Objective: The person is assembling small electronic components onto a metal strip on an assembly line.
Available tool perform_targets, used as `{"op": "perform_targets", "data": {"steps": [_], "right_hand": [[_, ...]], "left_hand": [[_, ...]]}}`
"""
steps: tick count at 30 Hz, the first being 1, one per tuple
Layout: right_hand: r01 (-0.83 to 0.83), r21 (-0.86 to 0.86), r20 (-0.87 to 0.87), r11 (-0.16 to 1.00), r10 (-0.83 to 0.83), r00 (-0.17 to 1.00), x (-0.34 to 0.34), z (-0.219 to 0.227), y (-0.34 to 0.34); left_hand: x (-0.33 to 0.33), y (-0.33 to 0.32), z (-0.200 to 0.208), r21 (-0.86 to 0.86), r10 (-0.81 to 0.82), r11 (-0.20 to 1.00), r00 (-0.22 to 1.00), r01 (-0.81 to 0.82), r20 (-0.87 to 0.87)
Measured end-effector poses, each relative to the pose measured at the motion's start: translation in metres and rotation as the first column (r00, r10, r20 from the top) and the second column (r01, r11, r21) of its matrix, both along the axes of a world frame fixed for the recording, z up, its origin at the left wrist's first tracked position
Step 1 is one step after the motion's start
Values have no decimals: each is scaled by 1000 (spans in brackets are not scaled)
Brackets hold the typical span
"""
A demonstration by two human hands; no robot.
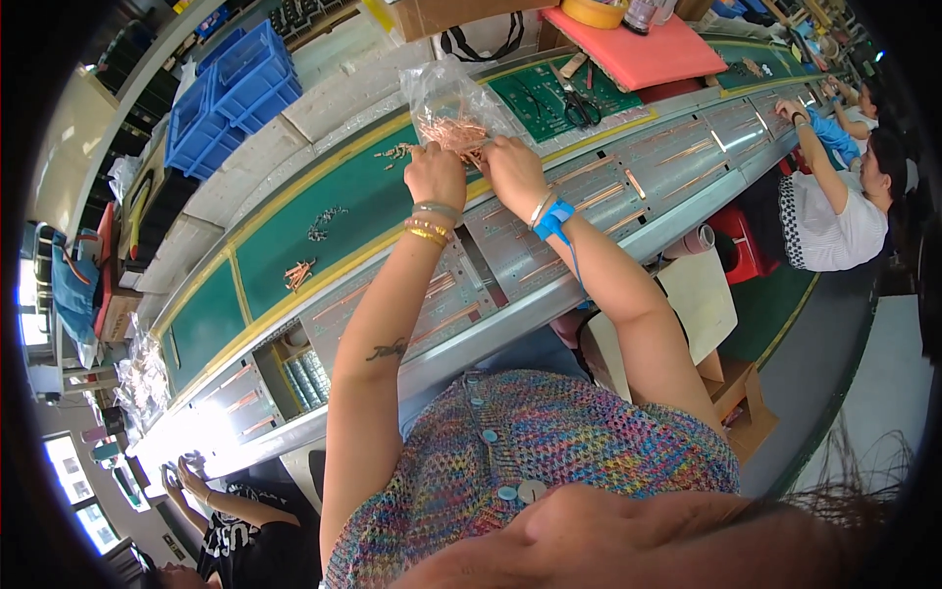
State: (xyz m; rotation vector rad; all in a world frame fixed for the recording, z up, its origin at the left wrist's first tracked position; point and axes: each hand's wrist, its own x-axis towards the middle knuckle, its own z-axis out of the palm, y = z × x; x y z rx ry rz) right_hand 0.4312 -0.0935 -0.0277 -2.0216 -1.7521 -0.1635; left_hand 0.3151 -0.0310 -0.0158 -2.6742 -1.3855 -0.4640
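A transparent plastic bag (424, 86) holding many thin copper-coloured strips (453, 133) lies on the green work surface in front of me. My left hand (435, 181) is closed at the near left edge of the bag, fingers curled. At the near right edge, my right hand (514, 177) pinches the bag beside the strips; its fingertips are partly hidden. A blue wrist strap (554, 218) is on my right forearm. Small brass-coloured parts (394, 152) lie just left of the bag. Under my arms run grey metal plates (510, 241) with copper strips laid in them.
Further left on the green surface are small dark parts (324, 222) and a copper pile (298, 274). Black-handled scissors (581, 108) lie right of the bag, near a red board (638, 51). Blue crates (240, 93) stand far left. Co-workers sit on both sides (844, 221).
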Motion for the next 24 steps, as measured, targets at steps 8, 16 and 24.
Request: {"op": "perform_targets", "data": {"steps": [8,16,24], "right_hand": [[-10,81,-34,997,13,999,4,23,-39],[-162,76,-234,984,175,956,-73,14,-128],[-177,16,-130,984,178,975,-91,-5,-119]], "left_hand": [[-21,7,20,143,-186,972,982,188,-28],[-110,-20,23,-194,-201,923,847,332,492],[-169,-68,-1,-615,109,703,801,357,589]]}}
